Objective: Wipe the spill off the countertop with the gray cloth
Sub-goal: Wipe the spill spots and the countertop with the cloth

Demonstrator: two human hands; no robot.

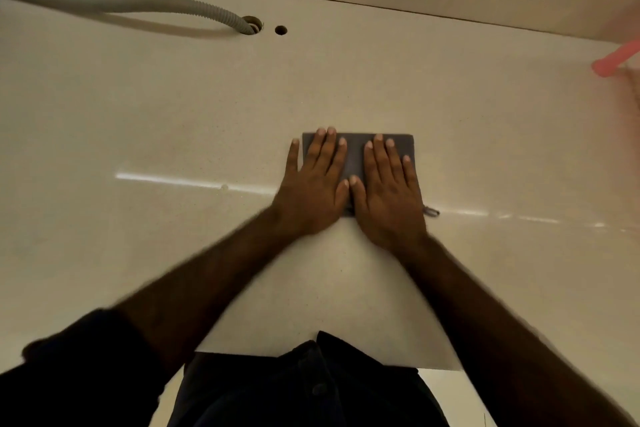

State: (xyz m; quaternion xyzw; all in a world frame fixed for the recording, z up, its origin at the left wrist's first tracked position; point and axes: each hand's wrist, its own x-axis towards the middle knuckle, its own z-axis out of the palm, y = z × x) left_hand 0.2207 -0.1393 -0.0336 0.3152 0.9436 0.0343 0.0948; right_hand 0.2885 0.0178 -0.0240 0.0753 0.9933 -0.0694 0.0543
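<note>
We press both palms flat, fingers [327, 142] spread, on the folded gray cloth [356, 152] mid-table [138, 107]: left hand [313, 184] and right hand [388, 191] side by side. A possible droplet [224, 187] lies to the left, nearer our left hand.

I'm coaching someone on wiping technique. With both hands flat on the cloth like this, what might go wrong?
The small droplet lies left of the gray cloth, so forward strokes may miss it. The left hand overhangs the cloth's edge and could smear the countertop. The cloth's loop may drag.
</note>
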